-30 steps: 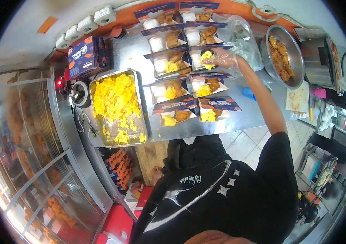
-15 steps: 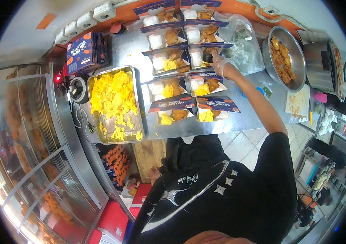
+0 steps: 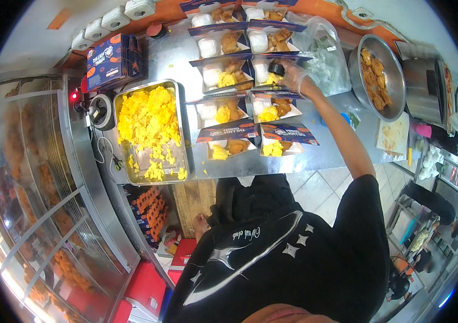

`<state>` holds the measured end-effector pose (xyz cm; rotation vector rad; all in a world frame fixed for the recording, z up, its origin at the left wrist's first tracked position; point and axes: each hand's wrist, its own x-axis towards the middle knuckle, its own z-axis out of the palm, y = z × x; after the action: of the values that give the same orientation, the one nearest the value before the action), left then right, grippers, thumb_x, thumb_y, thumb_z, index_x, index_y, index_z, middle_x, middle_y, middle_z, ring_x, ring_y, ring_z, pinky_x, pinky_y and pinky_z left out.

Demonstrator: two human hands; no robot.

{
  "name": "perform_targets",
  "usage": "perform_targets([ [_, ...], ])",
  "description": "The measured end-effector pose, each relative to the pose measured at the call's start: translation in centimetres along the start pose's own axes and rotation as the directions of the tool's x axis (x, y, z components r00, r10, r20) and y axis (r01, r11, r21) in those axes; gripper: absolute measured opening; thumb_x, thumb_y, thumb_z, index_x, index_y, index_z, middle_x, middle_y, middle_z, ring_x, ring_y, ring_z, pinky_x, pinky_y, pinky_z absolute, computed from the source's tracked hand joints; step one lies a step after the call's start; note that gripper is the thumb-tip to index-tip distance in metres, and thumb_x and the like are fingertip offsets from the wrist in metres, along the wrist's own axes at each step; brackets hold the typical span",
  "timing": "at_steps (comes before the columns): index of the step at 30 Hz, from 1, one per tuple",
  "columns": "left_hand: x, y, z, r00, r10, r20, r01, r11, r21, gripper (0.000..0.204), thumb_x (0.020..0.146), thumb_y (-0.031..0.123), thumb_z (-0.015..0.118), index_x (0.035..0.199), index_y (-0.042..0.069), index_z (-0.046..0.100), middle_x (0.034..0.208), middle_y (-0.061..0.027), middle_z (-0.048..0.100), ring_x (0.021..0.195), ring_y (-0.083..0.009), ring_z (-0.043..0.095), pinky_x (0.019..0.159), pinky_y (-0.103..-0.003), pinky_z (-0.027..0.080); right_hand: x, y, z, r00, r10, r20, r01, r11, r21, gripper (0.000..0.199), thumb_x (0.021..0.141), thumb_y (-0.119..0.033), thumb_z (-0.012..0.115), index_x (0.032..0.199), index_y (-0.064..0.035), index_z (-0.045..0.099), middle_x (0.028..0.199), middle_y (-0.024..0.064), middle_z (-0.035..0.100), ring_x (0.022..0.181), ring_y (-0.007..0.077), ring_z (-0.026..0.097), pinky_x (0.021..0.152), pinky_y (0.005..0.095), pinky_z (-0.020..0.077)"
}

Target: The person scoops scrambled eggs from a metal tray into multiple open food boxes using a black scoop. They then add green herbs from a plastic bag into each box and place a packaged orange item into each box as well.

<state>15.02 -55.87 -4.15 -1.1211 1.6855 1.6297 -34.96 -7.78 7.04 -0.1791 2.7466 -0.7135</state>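
In a clear plastic glove, my right hand (image 3: 295, 78) reaches over the right column of open takeaway boxes. Its fingers are closed round a small black round container (image 3: 276, 69), just above the scrambled egg (image 3: 274, 79) in the middle box. Beside that egg is a white rice portion (image 3: 261, 70). Other boxes hold rice, egg and pieces of fried chicken (image 3: 281, 40), in differing mixes. My bare left hand (image 3: 201, 224) hangs low by my side, below the table edge; its fingers look curled, with nothing seen in them.
A metal tray of scrambled egg (image 3: 181, 118) lies on the left of the steel table (image 3: 229, 171). Behind it stand stacked folded boxes (image 3: 111, 63). To the right are a clear plastic bag (image 3: 323, 67), a steel bowl of fried chicken (image 3: 354, 67) and a cutting board (image 3: 392, 134).
My right hand has shifted slightly and now grips the black container, which sits higher and shows its round top. The left hand stays low at my side.
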Motion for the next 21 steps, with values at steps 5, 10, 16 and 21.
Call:
perform_targets([
  [5, -0.3, 0.5, 0.1, 0.987, -0.142, -0.069, 0.137, 0.988, -0.074, 0.029, 0.082, -0.014, 0.042, 0.071, 0.013, 0.041, 0.058, 0.0017, 0.046, 0.046, -0.0083, 0.043, 0.038, -0.026, 0.029, 0.4, 0.5, 0.2, 0.991, -0.128, -0.035, 0.131, 0.986, 0.099, 0.053, 0.075, -0.01, 0.075, 0.125, -0.0078, 0.056, 0.118, 0.0172, 0.063, 0.109, 0.0343, 0.059, 0.096, 0.04, 0.0452],
  [10, -1.1, 1.6, 0.3, 0.999, -0.047, -0.01, 0.047, 0.998, 0.041, 0.03, 0.081, -0.015, 0.04, 0.072, 0.013, 0.041, 0.06, 0.0013, 0.047, 0.047, -0.0081, 0.044, 0.037, -0.026, 0.03, 1.5, 0.6, 0.0, 0.991, -0.127, 0.038, 0.121, 0.986, 0.118, 0.051, 0.075, -0.012, 0.076, 0.122, -0.0063, 0.058, 0.115, 0.018, 0.064, 0.107, 0.0342, 0.06, 0.093, 0.0396, 0.0466],
  [16, 0.7, 0.0, 0.0, 0.998, 0.017, -0.065, -0.019, 0.999, -0.03, 0.028, 0.082, -0.01, 0.045, 0.068, 0.015, 0.04, 0.06, 0.0017, 0.047, 0.048, -0.0085, 0.043, 0.039, -0.027, 0.032, -0.1, -0.4, -1.8, 0.989, -0.143, -0.031, 0.146, 0.983, 0.109, 0.057, 0.075, -0.023, 0.077, 0.124, -0.0037, 0.056, 0.115, 0.0192, 0.064, 0.107, 0.0347, 0.06, 0.091, 0.0404, 0.0479],
  [21, 2.4, -5.9, -1.1, 0.984, -0.119, -0.132, 0.117, 0.993, -0.024, 0.023, 0.083, 0.003, 0.055, 0.067, 0.014, 0.044, 0.061, 0.001, 0.05, 0.049, -0.0101, 0.045, 0.04, -0.03, 0.034, -2.0, -5.7, -2.2, 0.87, -0.434, -0.235, 0.351, 0.878, -0.326, 0.051, 0.092, -0.032, 0.062, 0.134, -0.0065, 0.047, 0.108, 0.0188, 0.064, 0.099, 0.0273, 0.062, 0.085, 0.0389, 0.049],
])
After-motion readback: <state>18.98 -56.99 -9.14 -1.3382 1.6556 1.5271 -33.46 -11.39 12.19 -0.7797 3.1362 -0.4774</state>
